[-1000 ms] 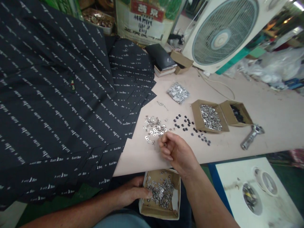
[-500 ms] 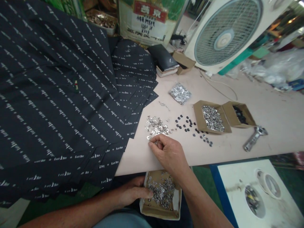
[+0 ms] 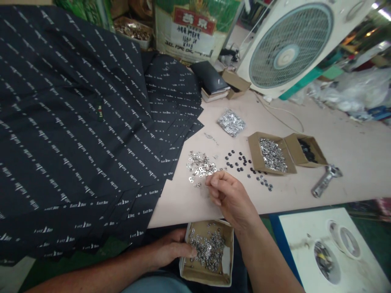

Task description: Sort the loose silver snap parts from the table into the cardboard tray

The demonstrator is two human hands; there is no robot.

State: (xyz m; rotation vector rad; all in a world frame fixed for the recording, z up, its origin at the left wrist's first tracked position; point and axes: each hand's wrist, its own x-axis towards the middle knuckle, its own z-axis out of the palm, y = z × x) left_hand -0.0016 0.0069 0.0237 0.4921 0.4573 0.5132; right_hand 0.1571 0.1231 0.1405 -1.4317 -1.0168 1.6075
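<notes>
While left fingers (image 3: 185,249) grip box (image 3: 203,277) (metal bits (image 3: 210,249) inside) | right fingers (image 3: 220,185) closed, contents unclear | cloth (image 3: 91,142): "EAST BOY"

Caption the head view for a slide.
Left hand holds a box of metal parts; right hand beside scattered pieces on the table.

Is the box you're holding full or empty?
Neither, it's partly full: silvery metal pieces lie in the box, but bare cardboard shows around them. The left hand holds its side.

1 white box fan (image 3: 287,57), pale cord (image 3: 284,109) near its base. Black notebook (image 3: 208,77) beside 1 small cardboard box (image 3: 240,83). Clear plastic bags (image 3: 362,90) right of fan.
</notes>
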